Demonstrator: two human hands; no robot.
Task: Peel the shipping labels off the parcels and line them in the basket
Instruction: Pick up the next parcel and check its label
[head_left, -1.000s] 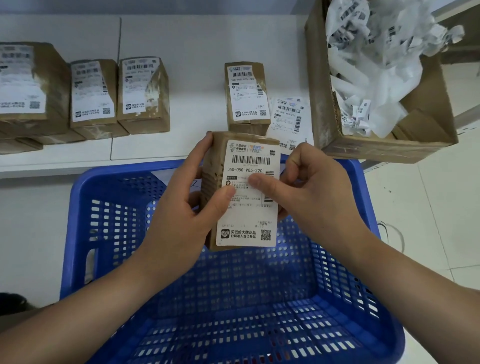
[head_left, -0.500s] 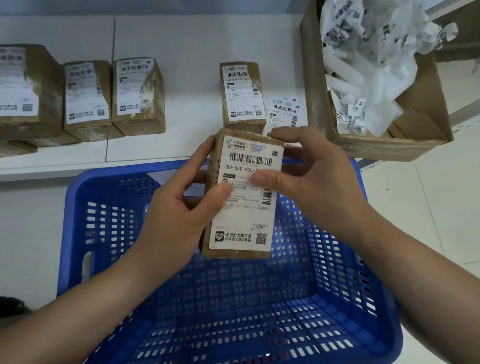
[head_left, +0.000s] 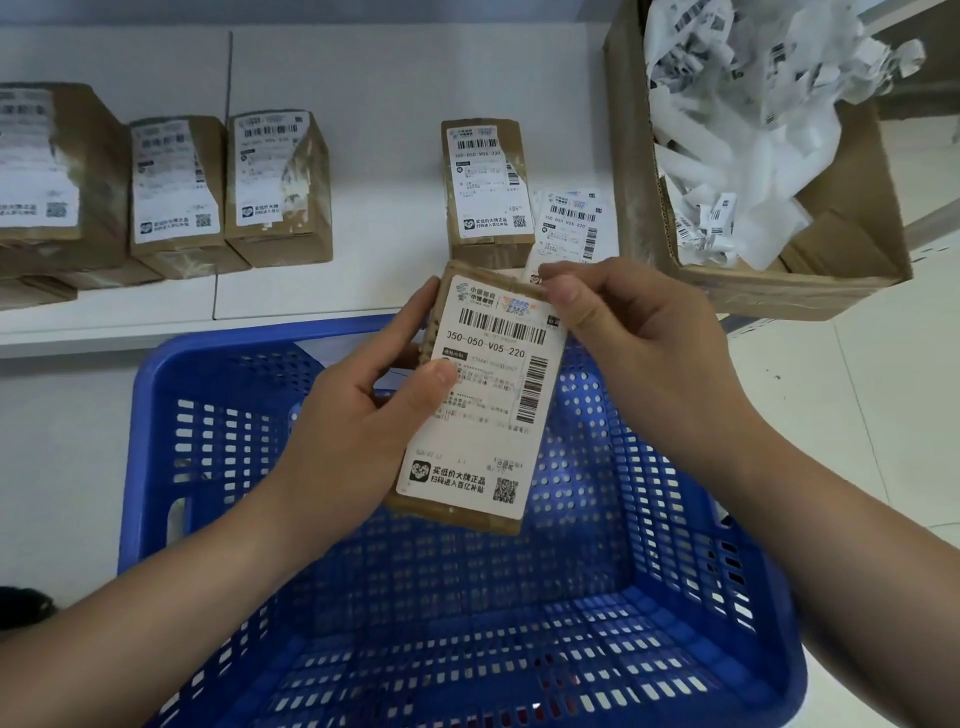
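Observation:
A small brown parcel (head_left: 457, 512) with a white shipping label (head_left: 483, 415) is held over the blue basket (head_left: 156, 415). My left hand (head_left: 358, 431) grips the parcel from its left side, thumb pressed on the label's middle. My right hand (head_left: 634, 353) sits at the parcel's top right corner, thumb and fingertips on the label's upper right edge. The label lies flat on the parcel, tilted slightly clockwise.
On the white table (head_left: 374, 93) stand several labelled parcels at left (head_left: 280, 182) and one at centre (head_left: 485, 192). Loose labels (head_left: 569, 228) lie beside it. A cardboard box (head_left: 810, 280) holding crumpled label paper sits at the right. The floor is at right.
My right hand has moved up from the label's middle to its top right corner. The parcel has dropped slightly and tilted clockwise.

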